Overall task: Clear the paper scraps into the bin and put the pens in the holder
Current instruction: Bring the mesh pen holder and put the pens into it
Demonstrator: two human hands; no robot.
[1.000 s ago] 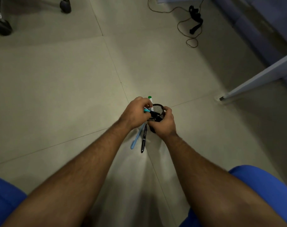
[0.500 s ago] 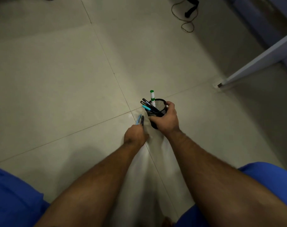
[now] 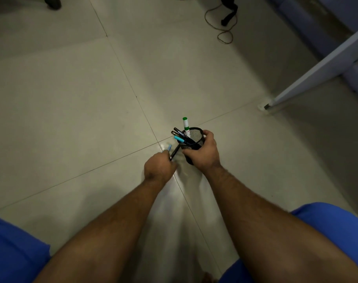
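Observation:
A black mesh pen holder (image 3: 196, 135) stands on the tiled floor, and my right hand (image 3: 202, 152) grips its side. Inside it stand a green-capped white marker (image 3: 185, 124) and several dark and blue pens (image 3: 181, 137). My left hand (image 3: 158, 168) is just left of the holder, and it holds a light blue pen (image 3: 169, 148) and a black pen (image 3: 175, 152). Both pens point up and away from me, and the black one leans toward the holder's rim. No paper scraps and no bin are in view.
A white slanted furniture leg (image 3: 316, 70) meets the floor at the right. A brown cord (image 3: 225, 35) and a black strap (image 3: 228, 15) lie at the far top. A dark chair wheel (image 3: 52, 2) sits at the top left. My blue-clad knees fill the lower corners.
My left hand dropped from the holder's rim to the floor beside it and took hold of the light blue and black pens lying there. It now lifts them toward the holder.

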